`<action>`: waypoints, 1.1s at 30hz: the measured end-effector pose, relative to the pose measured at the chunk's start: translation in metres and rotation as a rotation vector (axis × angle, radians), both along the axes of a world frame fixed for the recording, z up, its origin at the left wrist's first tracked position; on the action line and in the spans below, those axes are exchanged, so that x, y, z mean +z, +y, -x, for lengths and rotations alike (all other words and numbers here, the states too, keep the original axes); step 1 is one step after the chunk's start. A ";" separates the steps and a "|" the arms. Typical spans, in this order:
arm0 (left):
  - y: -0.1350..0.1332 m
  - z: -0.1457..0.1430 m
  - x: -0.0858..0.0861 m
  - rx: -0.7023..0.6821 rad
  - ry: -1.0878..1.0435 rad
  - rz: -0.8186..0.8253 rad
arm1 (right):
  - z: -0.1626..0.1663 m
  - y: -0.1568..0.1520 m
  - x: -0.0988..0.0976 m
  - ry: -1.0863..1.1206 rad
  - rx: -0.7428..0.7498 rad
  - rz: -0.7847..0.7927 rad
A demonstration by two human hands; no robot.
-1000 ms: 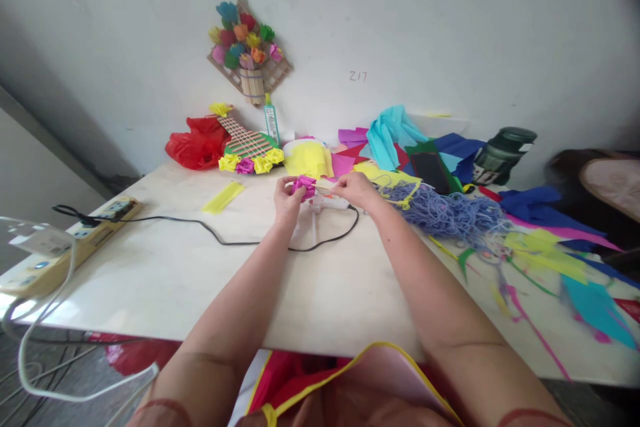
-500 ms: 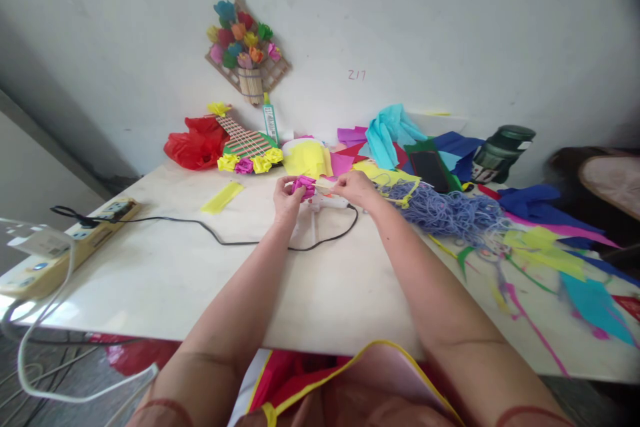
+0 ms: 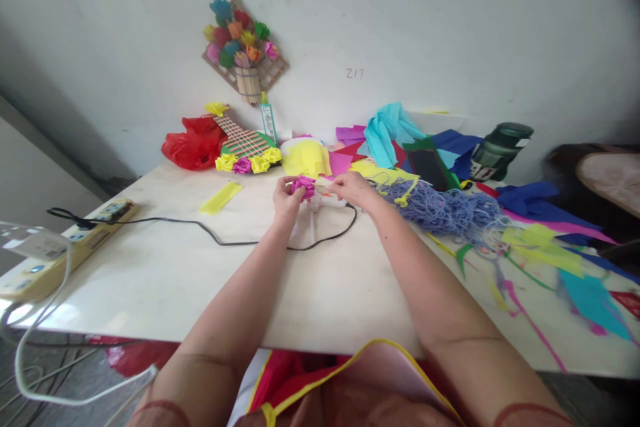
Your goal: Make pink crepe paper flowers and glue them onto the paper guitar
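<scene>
My left hand (image 3: 289, 199) pinches a magenta crepe-paper flower (image 3: 303, 187) above the middle of the table. Just to its right, my right hand (image 3: 354, 188) has its fingers closed on a small pale strip (image 3: 323, 183) that meets the flower; its exact kind is too small to tell. Below both hands lies a white glue gun (image 3: 327, 201) with a black cord, partly covered by the hands. A cut yellow paper strip (image 3: 221, 197) rests to the left of my left hand.
A stick craft (image 3: 243, 137) edged with paper flowers leans at the back, beside a red plastic bag (image 3: 194, 143). Tangled blue-grey string (image 3: 450, 210), paper scraps, a phone (image 3: 427, 169) and a dark green bottle (image 3: 503, 152) fill the right. A power strip (image 3: 95, 240) lies left, its black cord crossing the table.
My hands stay almost in place, still holding the flower and the pale strip. The whole view has shifted very slightly.
</scene>
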State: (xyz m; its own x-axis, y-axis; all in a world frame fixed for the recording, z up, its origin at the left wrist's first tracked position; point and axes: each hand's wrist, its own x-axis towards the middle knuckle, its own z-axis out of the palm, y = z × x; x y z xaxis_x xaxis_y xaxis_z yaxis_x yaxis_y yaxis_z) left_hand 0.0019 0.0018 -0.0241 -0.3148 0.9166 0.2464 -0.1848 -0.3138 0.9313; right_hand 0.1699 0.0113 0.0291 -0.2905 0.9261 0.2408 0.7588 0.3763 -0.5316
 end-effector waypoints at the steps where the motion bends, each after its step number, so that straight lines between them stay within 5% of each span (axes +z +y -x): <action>1: 0.000 0.000 0.000 -0.005 0.000 0.001 | 0.000 0.000 0.000 -0.003 0.003 0.014; 19: -0.008 -0.006 0.010 -0.113 0.002 0.065 | 0.013 -0.006 0.002 -0.156 -0.144 -0.133; 33: -0.004 -0.001 0.010 -0.081 0.020 0.039 | 0.019 -0.017 0.004 -0.358 -0.082 -0.339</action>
State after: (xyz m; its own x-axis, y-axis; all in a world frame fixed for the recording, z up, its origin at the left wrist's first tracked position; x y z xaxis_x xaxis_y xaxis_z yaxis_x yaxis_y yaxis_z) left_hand 0.0032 -0.0023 -0.0138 -0.2345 0.9478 0.2159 -0.1892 -0.2623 0.9462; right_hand 0.1512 -0.0059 0.0328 -0.3394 0.8363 0.4306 0.9056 0.4142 -0.0906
